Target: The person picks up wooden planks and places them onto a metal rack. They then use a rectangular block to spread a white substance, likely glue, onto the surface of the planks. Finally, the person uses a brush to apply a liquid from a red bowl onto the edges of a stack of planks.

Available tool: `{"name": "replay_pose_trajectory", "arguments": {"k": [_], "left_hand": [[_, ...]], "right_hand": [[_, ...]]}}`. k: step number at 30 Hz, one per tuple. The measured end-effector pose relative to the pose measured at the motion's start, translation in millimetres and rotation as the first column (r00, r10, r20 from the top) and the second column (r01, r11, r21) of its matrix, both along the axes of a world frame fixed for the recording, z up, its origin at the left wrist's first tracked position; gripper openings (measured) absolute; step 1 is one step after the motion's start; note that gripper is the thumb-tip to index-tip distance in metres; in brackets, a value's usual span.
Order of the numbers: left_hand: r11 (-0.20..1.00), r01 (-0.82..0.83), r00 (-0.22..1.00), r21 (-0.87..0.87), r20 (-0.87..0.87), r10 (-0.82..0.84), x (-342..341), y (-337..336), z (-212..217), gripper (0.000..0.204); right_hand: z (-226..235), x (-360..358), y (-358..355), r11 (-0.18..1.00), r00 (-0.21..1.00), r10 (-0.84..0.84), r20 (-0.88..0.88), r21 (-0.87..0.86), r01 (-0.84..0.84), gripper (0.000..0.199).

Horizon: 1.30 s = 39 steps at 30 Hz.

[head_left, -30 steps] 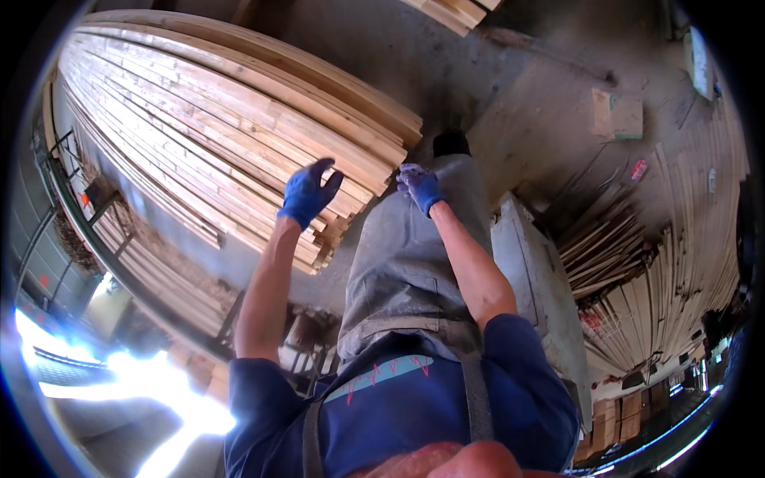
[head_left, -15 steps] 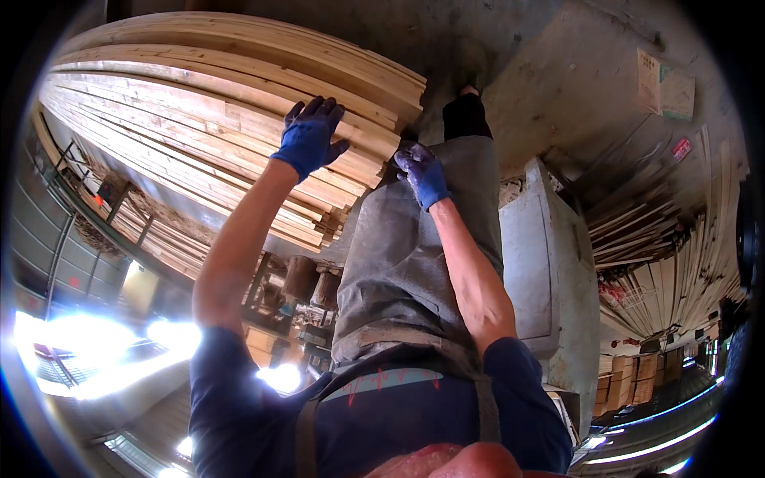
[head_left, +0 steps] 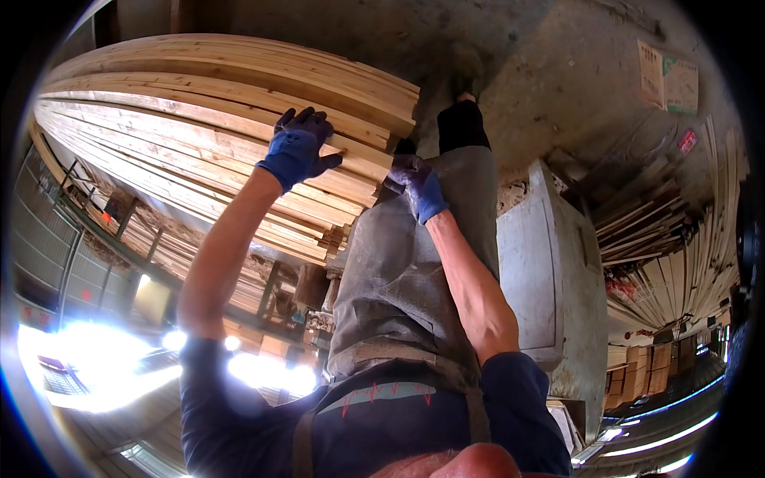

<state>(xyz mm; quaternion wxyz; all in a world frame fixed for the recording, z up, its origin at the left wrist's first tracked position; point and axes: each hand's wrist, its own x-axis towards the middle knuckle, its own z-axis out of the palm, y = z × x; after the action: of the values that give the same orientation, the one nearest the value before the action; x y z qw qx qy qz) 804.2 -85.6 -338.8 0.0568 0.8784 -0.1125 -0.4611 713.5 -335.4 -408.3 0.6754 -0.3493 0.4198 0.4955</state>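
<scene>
A long stack of pale, squared wooden boards [head_left: 199,99] runs from the far left toward the middle, with its near ends stepped unevenly. My left hand [head_left: 299,150], in a blue glove with dark fingers, rests on top of the boards near those ends. Its fingers are stretched out and the thumb points to the right. Just past the board ends is my right hand [head_left: 417,187], in a matching glove, in front of my grey apron [head_left: 398,279]. The right fingers are curled in, and whatever they hold, if anything, is hidden.
A grey metal cabinet [head_left: 530,263] stands close on my right. Beyond it lie heaps of thin wooden strips [head_left: 649,215] and stacked wood blocks [head_left: 637,374]. A flattened cardboard piece [head_left: 668,80] lies on the concrete floor [head_left: 550,72] at the far right.
The view has tilted slightly, so the boards appear lower and further left. Both hands keep nearly the same places at the stack; the right fingers look a little more curled in.
</scene>
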Motion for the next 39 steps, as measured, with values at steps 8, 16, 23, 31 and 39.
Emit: {"name": "replay_pose_trajectory", "arguments": {"k": [8, 16, 23, 31, 39], "left_hand": [[0.99, -0.114, 0.993, -0.082, -0.001, 0.114, 2, 19, -17, 0.071], [0.998, 0.005, 0.998, -0.059, -0.058, -0.008, -7, 25, -24, 0.068], [0.992, -0.022, 0.999, -0.127, -0.036, 0.018, 0, 32, -16, 0.066], [0.99, -0.049, 0.999, -0.131, -0.009, 0.048, 2, 30, -21, 0.067], [0.997, -0.05, 0.997, -0.058, -0.057, 0.047, -10, 35, -26, 0.067]], "right_hand": [[-2, 12, 22, 0.978, 0.992, 0.108, 0.06, -0.187, -0.095, 0.039], [-27, -1, 28, 0.975, 0.989, 0.066, 0.135, -0.22, -0.035, 0.04], [-19, 15, 18, 0.978, 0.991, 0.125, 0.046, -0.177, -0.115, 0.037], [-13, 26, 31, 0.897, 0.932, 0.341, 0.12, -0.338, -0.284, 0.028], [-49, -7, 38, 0.834, 0.892, 0.376, 0.251, -0.51, -0.208, 0.016]]}}
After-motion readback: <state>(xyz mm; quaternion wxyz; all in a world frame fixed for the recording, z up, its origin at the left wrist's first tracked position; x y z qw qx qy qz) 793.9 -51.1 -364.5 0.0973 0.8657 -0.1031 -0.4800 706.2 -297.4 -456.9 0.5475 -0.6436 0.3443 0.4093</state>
